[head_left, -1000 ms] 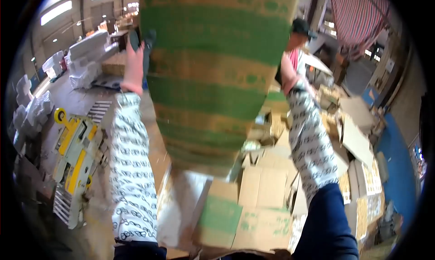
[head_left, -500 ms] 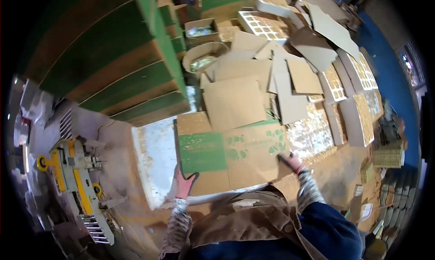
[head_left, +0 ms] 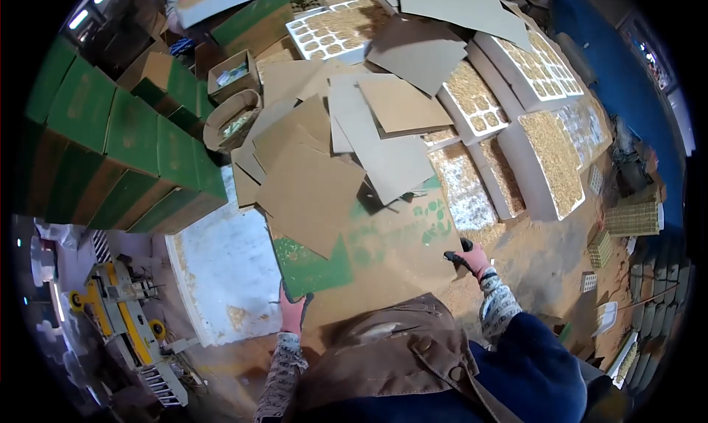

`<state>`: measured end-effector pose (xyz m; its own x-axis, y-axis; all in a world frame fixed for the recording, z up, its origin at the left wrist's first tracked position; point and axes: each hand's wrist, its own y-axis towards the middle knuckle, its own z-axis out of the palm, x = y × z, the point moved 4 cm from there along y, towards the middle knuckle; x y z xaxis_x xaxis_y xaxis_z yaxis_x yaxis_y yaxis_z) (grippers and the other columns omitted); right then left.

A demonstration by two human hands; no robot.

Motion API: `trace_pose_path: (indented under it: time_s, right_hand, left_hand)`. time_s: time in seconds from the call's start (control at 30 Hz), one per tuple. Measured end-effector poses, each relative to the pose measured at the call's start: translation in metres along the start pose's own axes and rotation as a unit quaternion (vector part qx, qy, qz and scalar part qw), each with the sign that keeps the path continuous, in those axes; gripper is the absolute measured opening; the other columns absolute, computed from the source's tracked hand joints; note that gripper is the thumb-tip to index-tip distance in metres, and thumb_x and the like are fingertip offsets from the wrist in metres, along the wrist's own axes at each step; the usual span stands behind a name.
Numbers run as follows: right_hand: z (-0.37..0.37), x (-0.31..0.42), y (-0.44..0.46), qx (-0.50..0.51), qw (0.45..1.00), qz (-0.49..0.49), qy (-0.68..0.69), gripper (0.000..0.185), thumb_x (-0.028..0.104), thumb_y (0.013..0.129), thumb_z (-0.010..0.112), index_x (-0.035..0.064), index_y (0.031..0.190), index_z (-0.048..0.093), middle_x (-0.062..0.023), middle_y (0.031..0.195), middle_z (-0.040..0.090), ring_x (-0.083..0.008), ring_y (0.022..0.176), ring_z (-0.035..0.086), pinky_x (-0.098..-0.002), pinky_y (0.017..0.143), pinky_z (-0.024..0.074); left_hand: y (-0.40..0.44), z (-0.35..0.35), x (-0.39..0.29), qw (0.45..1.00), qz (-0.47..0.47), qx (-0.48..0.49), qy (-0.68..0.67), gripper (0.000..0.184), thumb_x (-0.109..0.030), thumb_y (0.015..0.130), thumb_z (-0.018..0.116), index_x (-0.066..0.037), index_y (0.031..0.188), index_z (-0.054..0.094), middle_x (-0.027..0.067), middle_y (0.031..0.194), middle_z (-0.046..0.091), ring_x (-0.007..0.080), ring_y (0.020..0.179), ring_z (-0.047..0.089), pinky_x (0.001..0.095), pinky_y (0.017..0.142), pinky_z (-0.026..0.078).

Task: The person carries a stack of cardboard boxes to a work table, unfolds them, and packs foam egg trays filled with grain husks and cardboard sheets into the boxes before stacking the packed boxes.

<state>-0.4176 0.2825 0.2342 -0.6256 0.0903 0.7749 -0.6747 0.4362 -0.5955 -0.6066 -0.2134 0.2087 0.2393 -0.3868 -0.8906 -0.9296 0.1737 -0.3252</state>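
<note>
A brown cardboard box [head_left: 402, 264] with a green printed patch and green markings lies in front of my body. My left hand [head_left: 293, 314], in a pink glove with dark fingertips, grips its near left edge, the thumb spread along it. At the right edge, my right hand [head_left: 472, 259], gloved the same way, is closed on the side with fingers bent; some fingertips are hard to make out. A loose brown cardboard sheet [head_left: 310, 198] overlaps the top of the box. Behind it, more loose sheets are heaped, among them a grey sheet [head_left: 376, 154].
A white board [head_left: 225, 268] lies left of the box. Green-and-brown boxes [head_left: 133, 128] are stacked at far left, above a yellow-and-grey machine [head_left: 122, 312]. White foam trays [head_left: 549, 165] with tan granular material stand at right, and egg-tray-like stacks [head_left: 630, 220] beyond.
The box has shifted toward me and rightward over the white board, with both hands at its edges. The loose brown sheet now covers more of the green patch. My view has swung right.
</note>
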Motion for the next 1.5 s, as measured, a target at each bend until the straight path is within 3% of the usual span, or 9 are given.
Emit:
trace_pose_path:
  time_s: [0.27,0.63,0.77,0.9,1.03,1.17,1.33,1.4,1.5]
  right_hand:
    - [0.001,0.060,-0.052,-0.160,0.969,-0.009,-0.190,0.049,0.036,0.075,0.065,0.0035,0.112,0.058,-0.0178,0.102,0.062,-0.0301,0.097,0.060,-0.0349,0.084,0.0460]
    - [-0.011,0.298,-0.116,-0.107,0.922,-0.318,0.195,0.047,0.031,0.093,0.043,0.0057,0.131,0.036,-0.0117,0.127,0.043,-0.0236,0.116,0.042,-0.0335,0.100,0.0322]
    - [0.030,0.277,-0.095,-0.314,0.810,-0.493,-0.033,0.054,0.015,0.090,0.049,0.0008,0.136,0.026,-0.0149,0.140,0.028,-0.0248,0.127,0.032,-0.0348,0.104,0.0281]
    - [0.018,0.264,-0.134,-0.248,0.801,-0.441,0.320,0.054,0.006,0.082,0.057,0.0013,0.131,0.034,-0.0109,0.125,0.044,-0.0190,0.114,0.044,-0.0298,0.096,0.0367]
    - [0.064,0.307,-0.163,-0.058,0.840,-0.534,-0.078,0.050,0.011,0.075,0.062,0.0057,0.122,0.047,-0.0094,0.114,0.052,-0.0194,0.106,0.050,-0.0310,0.090,0.0401]
    - [0.164,0.251,-0.103,0.121,0.541,-0.456,-0.696,0.041,0.034,0.076,0.059,0.0167,0.112,0.059,-0.0120,0.105,0.059,-0.0264,0.098,0.056,-0.0364,0.084,0.0444]
    - [0.135,0.302,-0.085,0.294,0.773,-0.319,-0.464,0.037,0.037,0.077,0.058,0.0093,0.101,0.063,-0.0134,0.093,0.063,-0.0295,0.087,0.060,-0.0371,0.085,0.0455]
    - [0.114,0.350,-0.027,0.349,0.602,-0.641,-0.324,0.045,0.019,0.071,0.061,-0.0019,0.110,0.055,-0.0210,0.105,0.058,-0.0292,0.103,0.053,-0.0336,0.094,0.0396]
    - [0.067,0.406,-0.099,-0.141,0.626,-0.680,-0.355,0.050,0.022,0.080,0.053,-0.0051,0.121,0.042,-0.0228,0.124,0.044,-0.0366,0.112,0.044,-0.0405,0.098,0.0337]
  left_hand:
    - [-0.053,0.015,-0.073,0.918,0.105,0.078,0.375,0.111,-0.036,0.053,0.081,0.002,0.137,0.019,0.0348,0.137,0.014,0.0483,0.124,0.026,0.0479,0.101,0.028]
    - [-0.123,-0.015,-0.371,0.616,0.187,0.523,0.559,0.065,-0.044,0.083,0.048,0.002,0.126,0.036,0.0221,0.100,0.059,0.0359,0.090,0.058,0.0391,0.079,0.047]
    - [-0.119,-0.008,-0.346,0.708,0.165,0.540,0.424,0.069,-0.044,0.079,0.058,0.000,0.127,0.036,0.0200,0.109,0.056,0.0316,0.100,0.055,0.0369,0.085,0.043]
    - [-0.080,-0.055,-0.288,0.937,0.036,0.324,-0.125,0.050,-0.015,0.074,0.067,0.000,0.118,0.046,0.0117,0.097,0.057,0.0150,0.090,0.054,0.0286,0.078,0.044]
    - [-0.087,-0.036,-0.360,0.916,0.377,0.119,0.067,0.027,-0.010,0.072,0.066,0.001,0.092,0.052,0.0082,0.073,0.054,0.0172,0.073,0.056,0.0280,0.065,0.045]
    - [-0.091,0.001,-0.326,0.711,0.362,0.479,0.365,0.064,-0.039,0.076,0.063,-0.004,0.125,0.042,0.0215,0.129,0.041,0.0366,0.114,0.045,0.0415,0.093,0.040]
    - [-0.074,-0.031,-0.334,0.910,0.264,0.224,0.228,0.090,-0.020,0.062,0.078,-0.005,0.136,0.029,0.0138,0.137,0.033,0.0274,0.126,0.033,0.0362,0.104,0.028]
    - [-0.049,-0.012,-0.296,0.947,0.272,0.127,0.118,0.096,-0.014,0.059,0.078,-0.004,0.137,0.024,0.0127,0.136,0.034,0.0256,0.126,0.033,0.0363,0.104,0.028]
    - [-0.051,0.000,-0.289,0.956,0.280,0.065,0.062,0.103,-0.006,0.058,0.076,-0.006,0.140,0.014,0.0117,0.139,0.027,0.0246,0.125,0.033,0.0353,0.101,0.033]
